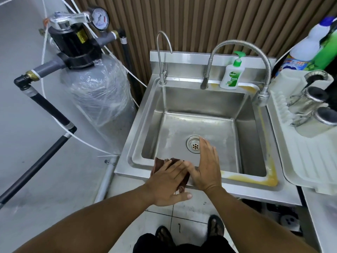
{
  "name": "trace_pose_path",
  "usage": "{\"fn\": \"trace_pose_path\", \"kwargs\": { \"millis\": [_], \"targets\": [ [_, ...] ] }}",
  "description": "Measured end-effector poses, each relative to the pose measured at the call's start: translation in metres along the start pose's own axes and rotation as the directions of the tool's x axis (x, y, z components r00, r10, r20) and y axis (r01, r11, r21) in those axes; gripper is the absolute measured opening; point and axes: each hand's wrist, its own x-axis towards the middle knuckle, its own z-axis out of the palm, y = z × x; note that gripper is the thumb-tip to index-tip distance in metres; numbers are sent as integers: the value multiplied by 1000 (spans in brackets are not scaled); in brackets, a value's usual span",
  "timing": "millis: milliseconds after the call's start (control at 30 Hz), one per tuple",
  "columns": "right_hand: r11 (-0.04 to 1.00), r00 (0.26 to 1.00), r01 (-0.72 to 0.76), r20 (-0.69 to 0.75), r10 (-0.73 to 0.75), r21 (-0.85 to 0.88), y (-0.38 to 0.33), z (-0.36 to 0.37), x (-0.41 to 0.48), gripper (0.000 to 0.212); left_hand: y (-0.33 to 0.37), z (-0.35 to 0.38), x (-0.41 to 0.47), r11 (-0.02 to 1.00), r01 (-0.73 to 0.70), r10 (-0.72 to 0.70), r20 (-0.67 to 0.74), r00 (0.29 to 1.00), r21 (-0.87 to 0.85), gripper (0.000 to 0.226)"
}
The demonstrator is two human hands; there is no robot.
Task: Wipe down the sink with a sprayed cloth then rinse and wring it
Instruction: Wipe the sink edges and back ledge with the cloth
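The brown cloth lay on the near rim of the steel sink, toward its left corner. The left hand pressed flat on it, fingers straight and spread. Just to its right, the right hand reached over the basin beside the drain, fingers straight, gripping nothing.

Sink centre, drain in basin floor. Cloth on near rim under left grip; right grip just right, beside drain. Soap bottle on far ledge. Tank left of sink. Drying tray right of sink, cups on it, bottles behind.
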Motion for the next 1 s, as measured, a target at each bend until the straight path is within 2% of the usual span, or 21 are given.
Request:
{"fn": "trace_pose_path", "kwargs": {
  "millis": [67, 133, 200, 300, 433, 500, 600, 700, 733, 1000],
  "targets": [
    [1000, 1000, -6, -11, 6, -4, 7, -5, -1, 89, -5, -5, -1, 996, 34, -32, 22, 999, -85, 81],
    [999, 1000, -8, 14, 8, -35, 15, -9, -3, 75, -13, -6, -4, 980, 133, -140, -33, 990, -148, 77],
    [994, 998, 9, 70, -1, -110, 23, -13, -4, 65, -21, -2, -7, 962, 252, -259, -62, 964, -102, 81],
    [975, 973, 115, 217, -73, -189, 25, -17, -1, 57, -21, 4, -14, 949, 316, -316, -15, 949, 4, 87],
    [942, 845, 276, 515, -144, -191, 16, -15, 1, 52, -6, 3, -10, 952, 304, -304, -14, 953, 26, 86],
    [936, 798, 294, 589, -129, -194, 14, -15, 1, 51, 1, 0, -6, 955, 293, -294, 2, 956, 50, 85],
    [924, 791, 326, 592, -151, -199, 22, -25, -1, 51, 9, -1, -1, 957, 287, -287, -6, 958, 39, 84],
    [906, 786, 377, 584, -203, -194, 37, -39, -7, 72, 22, -1, 9, 965, 258, -258, -1, 966, 44, 84],
    [907, 794, 380, 567, -217, -184, 42, -43, -10, 73, 28, -1, 13, 968, 247, -247, 0, 969, 53, 83],
    [888, 871, 380, 423, -249, -259, 86, -77, -31, 41, 73, -4, 50, 983, 166, -170, 46, 984, 81, 81]
  ]
}}
